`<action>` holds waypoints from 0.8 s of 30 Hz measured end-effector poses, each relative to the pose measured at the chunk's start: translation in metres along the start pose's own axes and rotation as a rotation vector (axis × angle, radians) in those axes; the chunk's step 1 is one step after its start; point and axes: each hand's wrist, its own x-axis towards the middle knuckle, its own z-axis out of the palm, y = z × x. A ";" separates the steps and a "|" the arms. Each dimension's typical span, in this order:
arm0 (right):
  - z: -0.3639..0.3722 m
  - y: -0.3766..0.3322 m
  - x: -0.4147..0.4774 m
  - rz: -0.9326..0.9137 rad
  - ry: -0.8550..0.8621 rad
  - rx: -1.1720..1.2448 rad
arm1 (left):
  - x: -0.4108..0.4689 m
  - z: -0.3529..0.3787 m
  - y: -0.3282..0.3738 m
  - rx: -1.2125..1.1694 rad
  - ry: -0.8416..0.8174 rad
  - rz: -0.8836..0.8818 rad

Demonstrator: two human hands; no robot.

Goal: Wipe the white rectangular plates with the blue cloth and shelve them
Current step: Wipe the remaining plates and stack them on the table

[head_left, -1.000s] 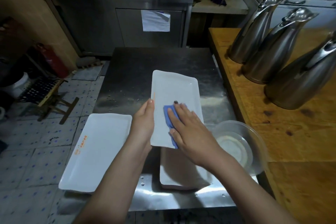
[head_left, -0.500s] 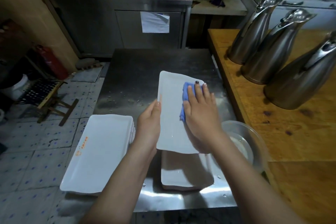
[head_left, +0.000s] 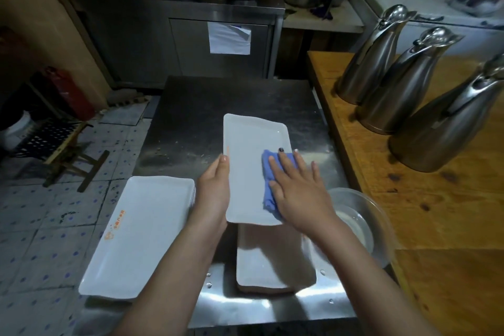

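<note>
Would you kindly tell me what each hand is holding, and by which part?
The left hand grips the white plate by its left long edge. The right hand grips nothing; it presses the blue cloth flat onto the plate.

My right hand (head_left: 297, 194) covered most of cloth (head_left: 268, 180); plate (head_left: 251, 150) I held hid far end of stack (head_left: 272, 259); orange print (head_left: 114, 228) on left pile (head_left: 147, 240) was unreadable.

the left hand (head_left: 215, 194) and right hand (head_left: 297, 191) sit on 2 bare forearms (head_left: 174, 267), with longish polished nails (head_left: 224, 158): 1 dark nail (head_left: 281, 149) on the right hand, the others that show pale and glossy.
</note>
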 end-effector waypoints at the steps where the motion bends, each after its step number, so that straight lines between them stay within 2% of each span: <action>1: 0.000 0.007 0.006 0.058 0.024 -0.024 | -0.001 0.001 -0.003 0.024 -0.016 -0.002; 5: -0.001 0.014 0.018 0.202 0.143 0.000 | -0.006 0.004 -0.011 0.043 -0.087 -0.037; 14: 0.019 -0.016 -0.005 -0.043 -0.039 0.042 | -0.001 0.000 -0.010 0.004 -0.052 -0.078; 21: -0.008 0.003 0.020 0.181 0.133 -0.044 | -0.003 0.008 0.000 0.032 -0.115 -0.010; 24: -0.005 -0.002 0.005 0.112 0.119 -0.052 | 0.004 0.003 0.001 0.042 -0.083 0.007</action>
